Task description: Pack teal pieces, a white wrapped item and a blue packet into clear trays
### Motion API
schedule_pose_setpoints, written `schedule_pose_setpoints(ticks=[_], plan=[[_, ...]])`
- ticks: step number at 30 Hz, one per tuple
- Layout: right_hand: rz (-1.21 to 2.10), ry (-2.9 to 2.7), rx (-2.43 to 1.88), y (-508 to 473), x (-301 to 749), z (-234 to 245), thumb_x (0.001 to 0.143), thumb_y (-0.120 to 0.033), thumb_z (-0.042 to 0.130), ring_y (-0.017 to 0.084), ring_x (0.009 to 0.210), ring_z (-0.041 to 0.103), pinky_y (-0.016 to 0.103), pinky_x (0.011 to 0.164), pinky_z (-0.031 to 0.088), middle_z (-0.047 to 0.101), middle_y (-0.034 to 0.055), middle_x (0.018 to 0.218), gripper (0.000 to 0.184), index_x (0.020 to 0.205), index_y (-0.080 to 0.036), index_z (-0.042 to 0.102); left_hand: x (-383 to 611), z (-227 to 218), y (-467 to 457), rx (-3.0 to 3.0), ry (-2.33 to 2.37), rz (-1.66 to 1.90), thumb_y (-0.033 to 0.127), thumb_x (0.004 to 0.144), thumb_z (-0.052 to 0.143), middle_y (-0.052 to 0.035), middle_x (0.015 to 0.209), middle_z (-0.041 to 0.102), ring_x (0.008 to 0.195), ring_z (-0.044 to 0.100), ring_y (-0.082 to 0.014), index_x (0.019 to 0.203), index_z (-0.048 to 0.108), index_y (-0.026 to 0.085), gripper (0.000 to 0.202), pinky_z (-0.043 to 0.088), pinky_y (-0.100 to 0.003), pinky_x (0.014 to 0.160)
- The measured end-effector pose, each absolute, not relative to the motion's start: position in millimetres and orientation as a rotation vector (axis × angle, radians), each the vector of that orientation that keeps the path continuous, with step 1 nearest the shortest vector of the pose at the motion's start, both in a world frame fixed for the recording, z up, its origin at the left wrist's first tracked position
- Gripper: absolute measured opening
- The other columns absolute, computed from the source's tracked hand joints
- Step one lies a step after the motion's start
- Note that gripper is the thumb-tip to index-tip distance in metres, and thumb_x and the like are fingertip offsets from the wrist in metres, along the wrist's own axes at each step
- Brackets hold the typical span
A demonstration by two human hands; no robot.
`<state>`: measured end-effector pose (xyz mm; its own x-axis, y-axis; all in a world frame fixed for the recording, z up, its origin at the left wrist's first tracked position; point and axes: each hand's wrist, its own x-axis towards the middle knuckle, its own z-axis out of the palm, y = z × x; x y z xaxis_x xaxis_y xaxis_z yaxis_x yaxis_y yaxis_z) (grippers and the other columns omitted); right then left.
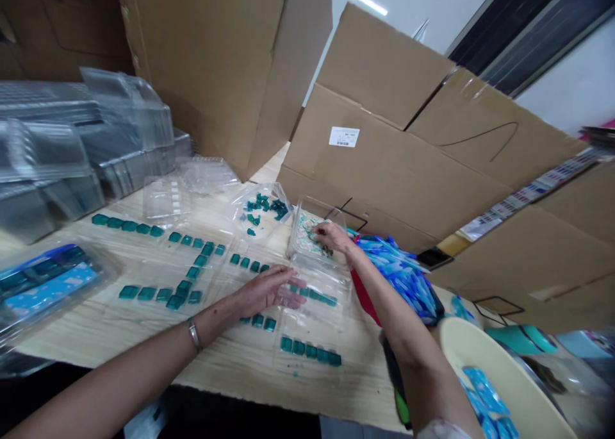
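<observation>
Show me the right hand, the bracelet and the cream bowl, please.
Right hand [333, 236]: head view, middle of the hand.
Bracelet [193, 334]: head view, on its band.
Cream bowl [483, 344]: head view, bare inner wall.

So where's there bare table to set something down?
On the table, one patch lies along the front edge between the left forearm and the front teal row; another lies between that row and the right forearm. Crowded: mid-table with other teal rows, right with a blue heap, back left with stacked clear containers.
</observation>
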<state>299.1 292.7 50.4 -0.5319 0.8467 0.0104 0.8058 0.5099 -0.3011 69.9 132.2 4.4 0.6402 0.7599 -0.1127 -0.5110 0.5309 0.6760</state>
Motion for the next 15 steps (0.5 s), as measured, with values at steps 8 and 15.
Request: schedule_pose_setpoints(ticks=[8,15], plan=[[1.191,-1.699,-1.347,172,276,103,0.053,-0.036,0.079,0.011,0.057,0.057,0.025,0.057,0.046,0.062,-0.0003,0.065,0.039,0.083,-0.015,0.065,68,11,133,0.651,0.402,0.787,0.036,0.084,0.054,-0.0135,0.103,0.065,0.081,0.068,-0.0253,0.097,0.052,0.014,0.026,0.051,-0.041,0.075],[1.199,-1.536,-1.332,92,249,77,0.053,-0.038,0.079,0.010,0.053,0.055,0.024,0.053,0.044,0.063,-0.0014,0.063,0.035,0.077,-0.015,0.065,82,23,109,0.706,0.462,0.947,0.033,0.081,0.059,-0.0072,0.100,0.064,0.079,0.066,-0.0180,0.093,0.051,0.017,0.022,0.050,-0.037,0.077]])
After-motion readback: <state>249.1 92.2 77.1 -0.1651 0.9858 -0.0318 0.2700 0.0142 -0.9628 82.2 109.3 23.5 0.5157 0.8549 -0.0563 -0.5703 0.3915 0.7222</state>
